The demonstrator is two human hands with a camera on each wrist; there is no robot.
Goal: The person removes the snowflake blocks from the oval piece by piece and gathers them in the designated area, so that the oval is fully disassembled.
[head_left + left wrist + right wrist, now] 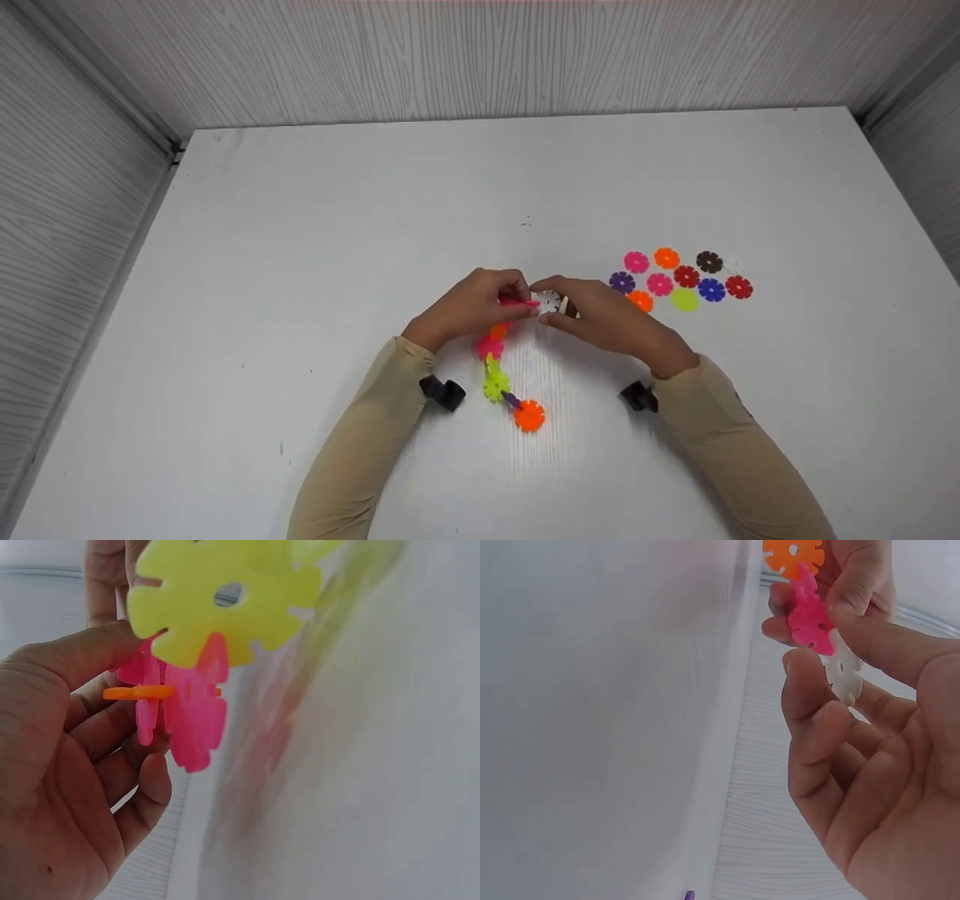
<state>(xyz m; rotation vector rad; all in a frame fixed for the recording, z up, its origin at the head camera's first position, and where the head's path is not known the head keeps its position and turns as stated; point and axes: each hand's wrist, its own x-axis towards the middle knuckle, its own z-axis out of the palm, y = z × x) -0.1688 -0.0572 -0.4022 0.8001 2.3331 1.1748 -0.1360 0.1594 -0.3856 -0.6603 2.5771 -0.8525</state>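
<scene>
My left hand [476,304] pinches a pink notched flower disc [811,624] between thumb and fingers. That disc heads a linked chain of orange, pink, yellow-green and purple discs curving down toward me, ending in an orange disc [529,416]. The yellow-green disc [225,600] looms large in the left wrist view. Thumb and fingers of my right hand [611,319] hold a white notched disc [550,301] by its edges. In the right wrist view the white disc meets the edge of the pink one, its notches partly covered by fingers.
Right of my hands, several loose discs lie flat on the white table [337,225], among them a brown disc [709,262], a blue disc [712,289] and a purple disc [622,283]. Wood-grain panels [450,60] border the table at the back and sides.
</scene>
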